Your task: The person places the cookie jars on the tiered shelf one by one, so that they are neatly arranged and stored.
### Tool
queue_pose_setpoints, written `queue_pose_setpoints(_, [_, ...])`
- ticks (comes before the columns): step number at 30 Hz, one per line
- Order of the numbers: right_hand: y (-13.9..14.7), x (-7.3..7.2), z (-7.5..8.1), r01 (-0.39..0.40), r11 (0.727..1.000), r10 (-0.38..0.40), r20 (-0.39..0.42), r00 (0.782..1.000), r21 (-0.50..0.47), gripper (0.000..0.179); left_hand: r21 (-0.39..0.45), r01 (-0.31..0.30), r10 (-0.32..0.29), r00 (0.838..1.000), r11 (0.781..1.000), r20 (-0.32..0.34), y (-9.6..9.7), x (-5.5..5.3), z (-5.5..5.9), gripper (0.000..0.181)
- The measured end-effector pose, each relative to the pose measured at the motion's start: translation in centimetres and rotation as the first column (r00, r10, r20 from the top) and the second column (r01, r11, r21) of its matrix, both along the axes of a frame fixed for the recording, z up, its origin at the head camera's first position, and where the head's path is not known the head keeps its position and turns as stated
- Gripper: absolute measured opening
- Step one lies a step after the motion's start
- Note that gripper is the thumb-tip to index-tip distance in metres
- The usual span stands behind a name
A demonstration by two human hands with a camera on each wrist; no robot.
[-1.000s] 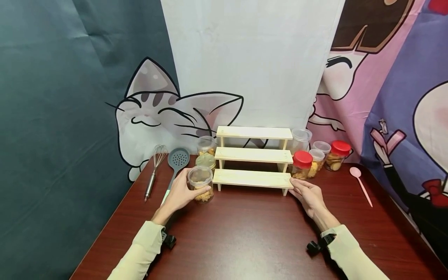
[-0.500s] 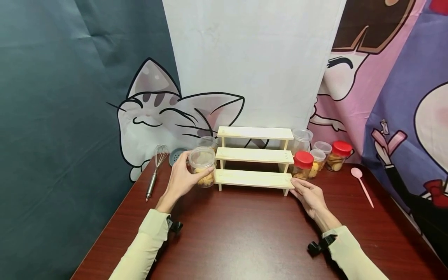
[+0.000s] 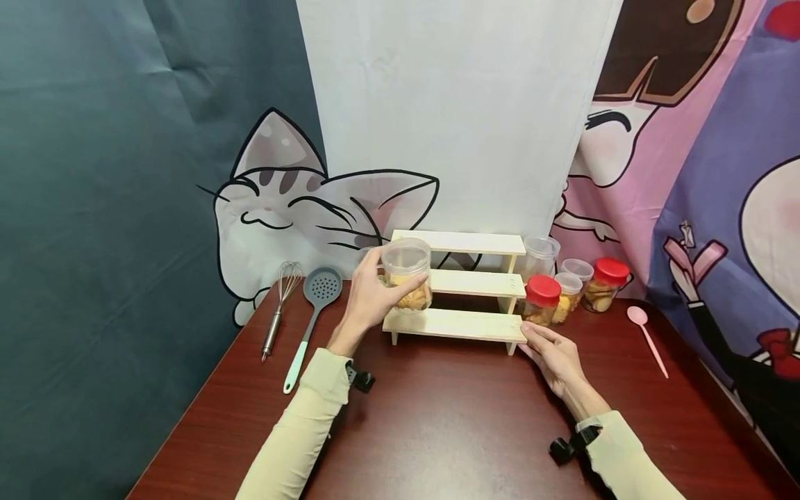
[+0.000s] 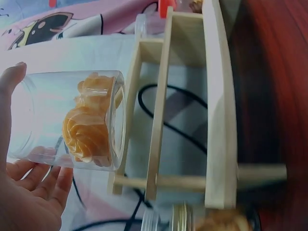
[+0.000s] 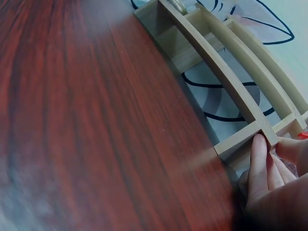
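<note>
My left hand (image 3: 367,297) grips a clear plastic jar (image 3: 407,267) by its side, thumb in front. Piped, swirled cookies (image 4: 89,127) fill the jar's lower part. It is raised in front of the left end of a three-step pale wooden rack (image 3: 471,323), overlapping the upper and middle steps in the head view. At the rack's other side, my right hand (image 3: 555,357) pinches the front right corner of the lowest step (image 5: 236,96), thumb and fingers on its end. Behind the left hand, jars at the rack's left are mostly hidden.
Right of the rack stand several jars, including red-lidded ones (image 3: 542,292) and a tall clear one (image 3: 540,255). A pink spoon (image 3: 646,339) lies farther right. On the left lie a whisk (image 3: 280,305) and a grey slotted skimmer (image 3: 322,286).
My left hand has lifted the cookie jar off the table's left side and carried it up and right, in front of the rack. The right hand keeps its hold on the rack's corner.
</note>
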State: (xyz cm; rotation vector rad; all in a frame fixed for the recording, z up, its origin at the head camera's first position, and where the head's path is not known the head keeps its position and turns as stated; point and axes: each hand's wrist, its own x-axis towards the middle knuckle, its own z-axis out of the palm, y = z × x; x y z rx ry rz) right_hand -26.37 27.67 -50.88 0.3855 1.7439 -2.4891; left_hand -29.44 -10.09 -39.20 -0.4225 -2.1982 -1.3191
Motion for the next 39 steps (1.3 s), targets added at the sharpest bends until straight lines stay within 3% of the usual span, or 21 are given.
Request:
queue_pose_setpoints(3, [0.0,0.0,-0.2,0.007,1.0,-0.007,-0.004,1.0,-0.001,0.045,0.028,0.016,-0.016,1.0,0.999,-0.001,1.7,-0.9,0.2,0.075])
queue_pose_setpoints(10, [0.1,0.3,-0.6,0.017,0.999,-0.016,-0.013,1.0,0.05,0.065,0.05,0.033,-0.034,0.999,0.998,0.025,5.8,-2.7,0.9,0.075])
queue_pose_setpoints(17, [0.3,0.6,-0.6,0.023,0.999,-0.022,-0.021,1.0,0.034,0.059,0.074,0.073,-0.079,0.994,0.995,0.077,9.9,-3.9,2.2,0.084])
queue_pose_setpoints(23, [0.1,0.5,-0.6,0.032,0.999,-0.031,-0.027,0.999,0.024,0.058,0.059,0.055,-0.06,0.995,0.997,0.083,12.8,-5.3,3.4,0.087])
queue_pose_setpoints(28, [-0.1,0.2,-0.5,0.031,0.999,-0.03,-0.033,0.999,0.032,0.057,0.097,0.043,-0.053,0.994,0.994,0.096,14.7,-6.6,4.4,0.09])
queue_pose_setpoints(32, [-0.1,0.1,-0.4,0.035,0.999,-0.033,-0.041,0.999,0.04,0.054,0.122,0.037,-0.05,0.993,0.992,0.108,16.1,-7.9,4.3,0.091])
queue_pose_setpoints(39, [-0.3,0.0,-0.4,0.032,0.998,-0.03,-0.044,0.999,0.046,0.041,0.088,-0.037,0.025,0.99,0.995,0.138,18.4,-9.4,4.6,0.091])
